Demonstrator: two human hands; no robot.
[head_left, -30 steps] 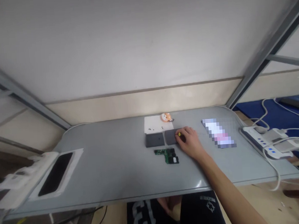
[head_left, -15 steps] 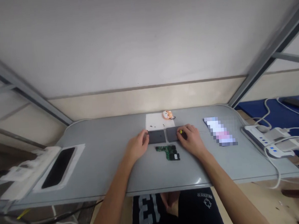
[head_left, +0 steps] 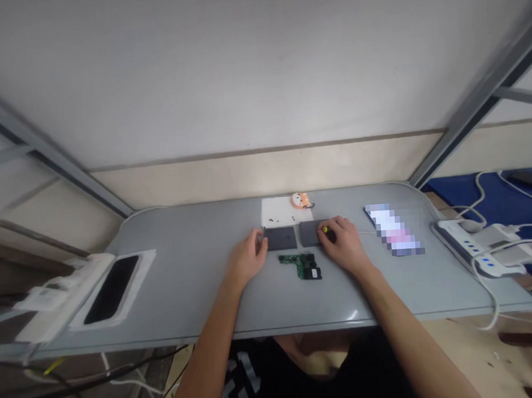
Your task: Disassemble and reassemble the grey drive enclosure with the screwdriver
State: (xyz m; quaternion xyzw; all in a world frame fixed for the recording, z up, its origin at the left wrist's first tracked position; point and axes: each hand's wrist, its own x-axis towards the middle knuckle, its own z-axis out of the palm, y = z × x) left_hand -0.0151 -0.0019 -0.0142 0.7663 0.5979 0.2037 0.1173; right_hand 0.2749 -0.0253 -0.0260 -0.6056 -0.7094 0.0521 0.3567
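Here, my left hand (head_left: 252, 251) pinches the left dark panel (head_left: 281, 238); my right hand (head_left: 339, 238) holds, it seems, a yellow-tipped tool (head_left: 325, 229).

Lit indoors, rather dim, soft and diffuse. Greyed toward the upper corners. Glinting in a small white streak at the front edge of the tabletop (head_left: 185, 276), lower right of centre. Bright but pixelated at the screen (head_left: 392, 230), right. Stretched at both sides; dark and smeared at lower left. Slightly soft in fine detail.
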